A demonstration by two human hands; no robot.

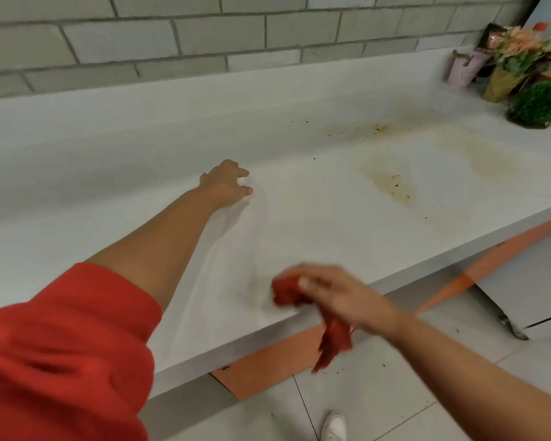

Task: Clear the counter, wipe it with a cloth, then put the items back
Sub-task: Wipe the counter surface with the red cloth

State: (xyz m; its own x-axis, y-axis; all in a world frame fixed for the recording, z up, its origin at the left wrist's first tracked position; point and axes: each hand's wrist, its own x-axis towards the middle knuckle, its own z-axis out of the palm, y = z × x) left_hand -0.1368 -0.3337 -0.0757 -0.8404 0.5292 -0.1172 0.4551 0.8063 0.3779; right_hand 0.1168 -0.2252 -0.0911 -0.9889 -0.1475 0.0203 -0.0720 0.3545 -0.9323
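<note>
A long white counter (299, 192) runs from left to right under a grey tiled wall. Yellowish stains (393, 186) and dark crumbs mark its right half. My right hand (341, 294) grips a red cloth (291, 292) at the counter's front edge, and a tail of the cloth hangs down past the edge. The hand is blurred by motion. My left hand (228, 184) rests on the counter's middle with loosely bent fingers and holds nothing.
At the far right end stand a pale purple pot (465, 70), a bunch of orange flowers in yellow wrap (516, 55) and a round green plant (538, 103). Below the counter are an orange panel (268, 367), grey floor tiles and a white shoe (334, 426).
</note>
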